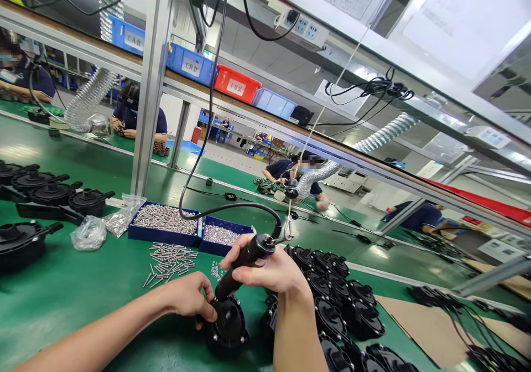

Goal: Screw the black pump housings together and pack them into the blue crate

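My right hand (pixel 279 269) is wrapped around a black electric screwdriver (pixel 239 267), held tilted, its cord and a hanging wire hook at the top end. Its lower end meets the rim of a round black pump housing (pixel 229 330), which has several shiny screws around its edge. My left hand (pixel 193 297) grips the housing's left side with thumb and fingers, close beside the driver's tip. The tip itself is hidden. Behind my left hand lie a loose pile of long screws (pixel 171 261) and several small nuts (pixel 216 270) on the green bench.
Blue trays of screws (pixel 164 241) and nuts (pixel 206 246) stand behind the piles. Many black housings (pixel 329 314) crowd the right; others (pixel 53 192) sit at left beside plastic bags (pixel 89 232). A metal post (pixel 151 84) and shelf rise ahead. Co-workers (pixel 139 114) sit across the bench.
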{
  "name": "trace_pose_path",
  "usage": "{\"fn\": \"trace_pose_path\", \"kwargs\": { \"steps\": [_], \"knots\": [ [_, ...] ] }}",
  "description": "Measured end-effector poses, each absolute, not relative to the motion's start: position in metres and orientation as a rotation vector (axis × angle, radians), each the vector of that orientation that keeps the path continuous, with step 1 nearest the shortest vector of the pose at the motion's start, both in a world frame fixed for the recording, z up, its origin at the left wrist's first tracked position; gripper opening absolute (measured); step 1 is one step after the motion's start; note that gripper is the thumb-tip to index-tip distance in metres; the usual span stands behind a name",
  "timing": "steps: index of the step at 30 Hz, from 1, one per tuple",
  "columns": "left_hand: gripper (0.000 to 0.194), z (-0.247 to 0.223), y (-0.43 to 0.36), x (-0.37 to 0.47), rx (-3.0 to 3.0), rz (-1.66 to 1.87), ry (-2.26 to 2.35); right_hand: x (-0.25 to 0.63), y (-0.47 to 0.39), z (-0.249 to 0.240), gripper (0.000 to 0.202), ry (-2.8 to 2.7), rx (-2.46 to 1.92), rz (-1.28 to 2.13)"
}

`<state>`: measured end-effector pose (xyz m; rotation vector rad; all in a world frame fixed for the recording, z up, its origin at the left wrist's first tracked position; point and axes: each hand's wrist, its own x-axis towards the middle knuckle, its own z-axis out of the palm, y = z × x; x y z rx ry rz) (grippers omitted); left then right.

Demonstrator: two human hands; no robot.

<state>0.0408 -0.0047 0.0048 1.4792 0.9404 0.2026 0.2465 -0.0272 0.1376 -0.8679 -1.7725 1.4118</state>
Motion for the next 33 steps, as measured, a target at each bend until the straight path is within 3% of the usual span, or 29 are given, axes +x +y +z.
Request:
{"fn": "trace_pose_path", "kwargs": {
  "steps": [10, 16, 22, 27, 33],
  "knots": [
    [0.036, 0.007, -0.002, 0.039, 1.494, 0.183, 0.945, 0.241, -0.025, 0.137, 0.025, -1.758, -0.902, 1.411],
    [0.039, 0.011, 0.014, 0.022, 1.640, 0.192, 0.948, 0.239, -0.034, 0.145, 0.025, -1.739, -0.912, 1.123],
    [0.062, 0.002, 0.034, 0.010, 1.600, 0.078, 0.794, 0.227, -0.046, 0.143, 0.028, -1.717, -0.719, 1.250],
    [0.039, 0.000, 0.030, 0.012, 1.616, 0.111, 0.768, 0.214, -0.046, 0.139, 0.030, -1.705, -0.736, 1.327],
    [0.031, 0.006, 0.026, 0.012, 1.616, 0.128, 0.760, 0.213, -0.042, 0.137, 0.030, -1.702, -0.749, 1.330]
  ]
}}
